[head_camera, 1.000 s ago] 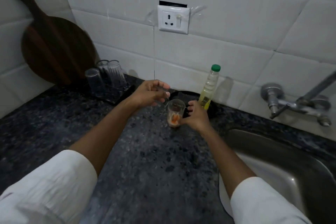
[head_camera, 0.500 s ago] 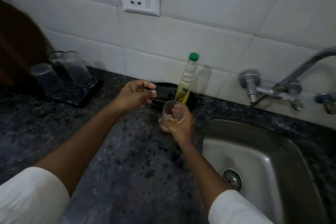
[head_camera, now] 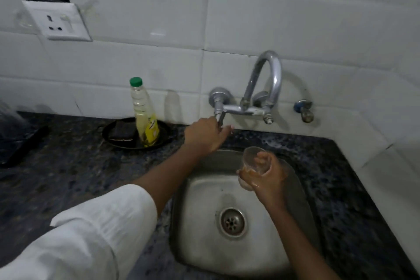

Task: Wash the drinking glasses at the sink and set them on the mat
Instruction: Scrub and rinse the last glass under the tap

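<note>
My right hand [head_camera: 264, 176] grips a clear drinking glass [head_camera: 252, 159] with orange residue inside, tilted over the steel sink [head_camera: 204, 191]. My left hand [head_camera: 205, 135] reaches across to the left tap handle [head_camera: 218, 110] of the wall faucet [head_camera: 270, 75] and its fingers curl round the handle. No water runs from the spout. At the far left edge the dark mat [head_camera: 22, 145] shows, with a clear glass [head_camera: 9, 120] partly cut off by the frame.
A dish-soap bottle [head_camera: 145, 113] with a green cap stands in a black dish [head_camera: 113, 136] beside a dark sponge [head_camera: 121, 132]. Speckled dark counter [head_camera: 75, 175] surrounds the sink. A wall socket [head_camera: 56, 21] sits upper left, a small side tap [head_camera: 304, 109] to the right.
The view swung right toward the sink. My right hand carried the glass from the counter over the basin. My left hand moved from above the glass to the tap handle.
</note>
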Available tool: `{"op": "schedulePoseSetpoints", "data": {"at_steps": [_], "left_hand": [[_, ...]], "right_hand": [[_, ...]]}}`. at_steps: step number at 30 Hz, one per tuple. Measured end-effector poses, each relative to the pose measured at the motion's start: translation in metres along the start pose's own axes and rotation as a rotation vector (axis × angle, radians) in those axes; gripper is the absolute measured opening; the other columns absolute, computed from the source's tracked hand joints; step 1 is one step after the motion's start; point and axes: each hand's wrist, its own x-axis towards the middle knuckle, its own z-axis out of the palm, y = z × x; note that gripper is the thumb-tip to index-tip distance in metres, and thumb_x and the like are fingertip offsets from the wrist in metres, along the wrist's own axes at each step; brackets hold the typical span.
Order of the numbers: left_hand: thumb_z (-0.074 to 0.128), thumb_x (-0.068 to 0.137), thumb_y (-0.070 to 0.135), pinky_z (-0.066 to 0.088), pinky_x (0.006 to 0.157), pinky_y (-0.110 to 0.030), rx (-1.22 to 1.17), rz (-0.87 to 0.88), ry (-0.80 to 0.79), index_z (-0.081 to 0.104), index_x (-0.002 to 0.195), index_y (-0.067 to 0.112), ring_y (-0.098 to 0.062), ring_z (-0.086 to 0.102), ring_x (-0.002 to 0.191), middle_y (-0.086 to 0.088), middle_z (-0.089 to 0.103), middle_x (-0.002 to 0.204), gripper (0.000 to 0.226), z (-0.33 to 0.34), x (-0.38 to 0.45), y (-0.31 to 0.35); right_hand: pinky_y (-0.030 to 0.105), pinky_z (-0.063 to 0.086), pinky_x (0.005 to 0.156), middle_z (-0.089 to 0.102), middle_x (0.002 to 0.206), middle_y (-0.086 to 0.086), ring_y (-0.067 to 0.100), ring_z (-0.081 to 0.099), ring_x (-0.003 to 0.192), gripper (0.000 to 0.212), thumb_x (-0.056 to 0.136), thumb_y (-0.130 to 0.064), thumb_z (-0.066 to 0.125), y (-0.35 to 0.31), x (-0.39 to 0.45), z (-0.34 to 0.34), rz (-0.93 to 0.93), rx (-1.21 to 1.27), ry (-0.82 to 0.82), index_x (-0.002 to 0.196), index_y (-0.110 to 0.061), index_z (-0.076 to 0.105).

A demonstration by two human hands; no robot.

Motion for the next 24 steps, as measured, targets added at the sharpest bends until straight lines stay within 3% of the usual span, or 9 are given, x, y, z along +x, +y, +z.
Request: {"op": "schedulePoseSetpoints", "data": {"at_steps": [4,10,15,19,24], "left_hand": [[0.031,0.095,0.067,0.043,0.071,-0.036,0.179,-0.124,0.104,0.066,0.102,0.010,-0.036,0.065,0.096,-0.016,0.069,0.105,0.067,0.002,0.011,0.022],[0.025,0.100,0.059,0.043,0.070,-0.038,0.220,-0.112,0.167,0.063,0.095,0.005,-0.037,0.063,0.089,-0.018,0.067,0.098,0.066,0.008,0.017,0.018],[0.023,0.100,0.058,0.038,0.067,-0.037,0.025,-0.182,0.156,0.066,0.094,0.006,-0.033,0.053,0.077,-0.013,0.058,0.085,0.068,0.012,0.019,0.013],[0.021,0.100,0.049,0.036,0.065,-0.036,-0.039,-0.133,0.114,0.066,0.106,0.011,-0.030,0.051,0.075,-0.016,0.065,0.094,0.060,0.017,0.023,0.003],[0.027,0.095,0.049,0.057,0.073,-0.049,-0.386,-0.223,0.089,0.069,0.077,0.009,-0.034,0.067,0.072,-0.013,0.072,0.077,0.061,0.011,0.019,0.004]], "right_hand": [[0.044,0.055,0.087,0.060,0.093,-0.023,0.012,0.064,0.094,0.061,0.048,-0.028,0.094,0.009,0.011,-0.022,-0.003,0.013,-0.052,0.087,-0.046,0.051],[0.039,0.056,0.084,0.064,0.095,-0.014,0.013,0.065,0.092,0.063,0.051,-0.030,0.093,-0.008,0.025,-0.023,-0.036,0.017,-0.140,0.099,-0.035,0.054],[0.039,0.056,0.085,0.066,0.096,-0.012,0.011,0.065,0.090,0.062,0.048,-0.034,0.094,-0.020,0.037,-0.021,-0.037,0.007,-0.120,0.098,-0.033,0.056],[0.038,0.056,0.084,0.068,0.096,-0.010,0.011,0.066,0.090,0.064,0.046,-0.034,0.094,-0.023,0.042,-0.019,-0.037,-0.001,-0.104,0.098,-0.031,0.058],[0.036,0.055,0.083,0.069,0.096,-0.007,0.013,0.066,0.089,0.065,0.046,-0.034,0.094,-0.028,0.041,-0.019,-0.049,-0.019,-0.091,0.100,-0.026,0.060]]}}
